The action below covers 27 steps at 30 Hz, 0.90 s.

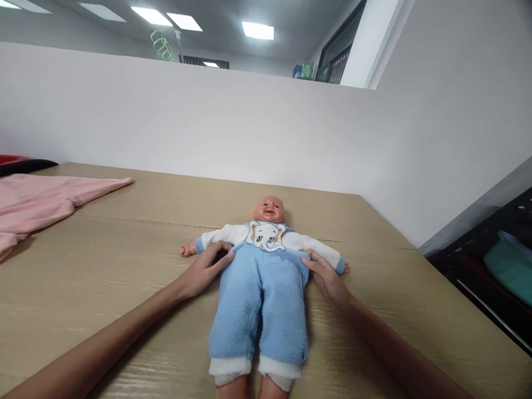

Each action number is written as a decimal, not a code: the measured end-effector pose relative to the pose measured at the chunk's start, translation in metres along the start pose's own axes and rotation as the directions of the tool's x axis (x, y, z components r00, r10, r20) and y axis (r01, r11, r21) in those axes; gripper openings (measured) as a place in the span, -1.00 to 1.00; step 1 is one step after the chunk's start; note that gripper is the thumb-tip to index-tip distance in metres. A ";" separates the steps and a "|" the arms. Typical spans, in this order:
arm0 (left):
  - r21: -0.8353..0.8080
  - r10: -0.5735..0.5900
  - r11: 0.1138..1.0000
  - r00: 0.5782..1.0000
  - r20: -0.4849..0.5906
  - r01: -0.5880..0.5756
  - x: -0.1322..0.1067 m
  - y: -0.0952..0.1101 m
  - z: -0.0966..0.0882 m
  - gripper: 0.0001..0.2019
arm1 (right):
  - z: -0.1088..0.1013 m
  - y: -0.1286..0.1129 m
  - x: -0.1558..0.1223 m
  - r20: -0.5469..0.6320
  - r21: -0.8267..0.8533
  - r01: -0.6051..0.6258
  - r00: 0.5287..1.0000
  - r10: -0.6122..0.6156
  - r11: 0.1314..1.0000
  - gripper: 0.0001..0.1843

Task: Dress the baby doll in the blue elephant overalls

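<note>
A baby doll (269,210) lies on its back on the table, head away from me and arms spread out. It wears a white top (299,240) with blue cuffs and an elephant face (266,236) on the chest. Fluffy blue trousers (261,288) with white cuffs cover its legs down to the shins. My left hand (208,267) pinches the waistband at the left side, its fingertips partly hidden behind the cloth. At the opposite side, my right hand (326,274) grips the waistband between thumb and fingers.
The wooden table (124,249) ends in a slanting edge on the right. Pink cloth (37,202) is spread at the left, with a black and red object (25,164) behind it. A white partition (199,122) rises at the back. Beyond the right edge sits a dark rack holding a teal item (509,266).
</note>
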<state>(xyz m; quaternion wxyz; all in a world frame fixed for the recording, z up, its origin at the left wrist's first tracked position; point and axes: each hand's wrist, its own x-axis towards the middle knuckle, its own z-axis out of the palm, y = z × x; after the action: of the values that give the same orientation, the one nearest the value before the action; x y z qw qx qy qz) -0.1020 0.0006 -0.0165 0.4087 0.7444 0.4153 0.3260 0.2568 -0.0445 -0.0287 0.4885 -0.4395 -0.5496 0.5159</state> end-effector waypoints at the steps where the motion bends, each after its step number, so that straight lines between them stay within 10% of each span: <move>1: -0.034 -0.014 0.999 0.999 0.033 0.015 0.001 0.000 -0.002 -0.64 | 0.002 0.003 0.001 -0.025 0.019 0.010 1.000 -0.009 1.000 -0.65; 10: -0.610 -0.143 0.773 0.984 0.101 0.175 0.009 -0.009 0.013 -0.67 | -0.003 0.015 0.005 -0.079 -0.072 0.055 0.995 -0.061 0.996 -0.66; 15: -0.053 0.012 0.999 0.999 -0.045 -0.014 0.010 -0.011 0.011 -0.71 | -0.010 0.009 -0.006 -0.085 -0.462 0.104 0.983 -0.160 0.881 -0.69; 23: 0.470 0.312 0.864 0.924 -0.220 -0.180 0.019 0.010 0.008 -0.68 | -0.069 -0.007 -0.017 0.064 -0.940 0.213 0.878 -0.475 0.267 -0.55; 27: 0.435 0.420 0.839 0.898 -0.135 -0.327 0.042 0.057 0.024 -0.78 | -0.099 -0.009 -0.013 0.137 -0.916 0.254 0.926 -0.352 0.312 -0.39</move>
<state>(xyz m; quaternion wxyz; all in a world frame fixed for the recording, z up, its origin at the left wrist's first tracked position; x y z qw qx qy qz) -0.0436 0.0112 0.0294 0.1256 0.8371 0.3629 0.3897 0.3567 -0.0440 -0.0222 0.2717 -0.5468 -0.7919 0.0006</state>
